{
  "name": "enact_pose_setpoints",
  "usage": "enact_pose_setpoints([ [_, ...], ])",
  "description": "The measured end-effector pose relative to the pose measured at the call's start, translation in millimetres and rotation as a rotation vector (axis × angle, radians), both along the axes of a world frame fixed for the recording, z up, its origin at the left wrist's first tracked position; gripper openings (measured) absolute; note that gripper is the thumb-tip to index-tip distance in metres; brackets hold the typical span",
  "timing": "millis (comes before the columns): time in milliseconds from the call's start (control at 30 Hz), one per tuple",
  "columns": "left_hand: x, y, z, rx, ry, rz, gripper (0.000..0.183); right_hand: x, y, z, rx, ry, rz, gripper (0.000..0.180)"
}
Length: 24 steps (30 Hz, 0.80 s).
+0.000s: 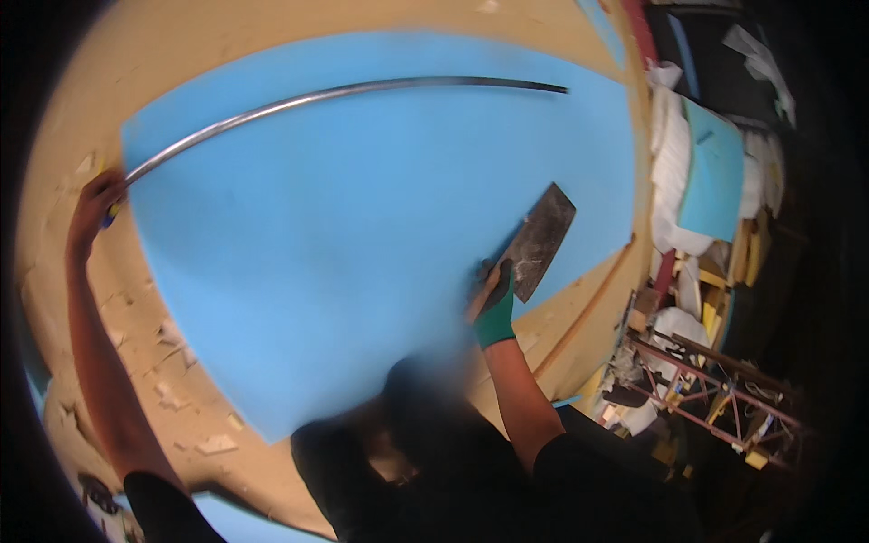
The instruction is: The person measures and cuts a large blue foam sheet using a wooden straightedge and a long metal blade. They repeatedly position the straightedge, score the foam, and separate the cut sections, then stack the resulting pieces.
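A large light-blue sheet lies on a tan table surface. Across its far part runs a long thin metal bar, which looks bent in this lens. My left hand, without a glove, grips the bar's left end beside the sheet's left edge; a small blue and yellow object shows under its fingers. A green and dark work glove covers much of my right hand, which holds a flat rectangular metal plate by its near end, over the right part of the sheet. The plate's underside is hidden.
Torn scraps lie on the tan surface at the near left. Beyond the right edge are white wrapping, a smaller blue sheet, wood pieces and a reddish metal lattice frame. A brown strip runs along the near right.
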<state>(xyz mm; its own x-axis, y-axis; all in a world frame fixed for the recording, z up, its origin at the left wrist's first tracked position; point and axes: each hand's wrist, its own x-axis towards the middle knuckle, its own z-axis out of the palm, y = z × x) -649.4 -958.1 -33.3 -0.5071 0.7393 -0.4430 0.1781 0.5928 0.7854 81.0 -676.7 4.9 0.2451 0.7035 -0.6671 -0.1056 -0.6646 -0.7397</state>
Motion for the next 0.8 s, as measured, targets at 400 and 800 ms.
enact_pose_setpoints([
  [400,14,32,12,-0.165,0.014,-0.004,0.011,105,274,149,0.27,-0.89,0.635,0.048],
  [800,11,22,10,-0.143,0.022,-0.015,0.01,89,307,147,0.198,-0.991,0.784,0.052],
])
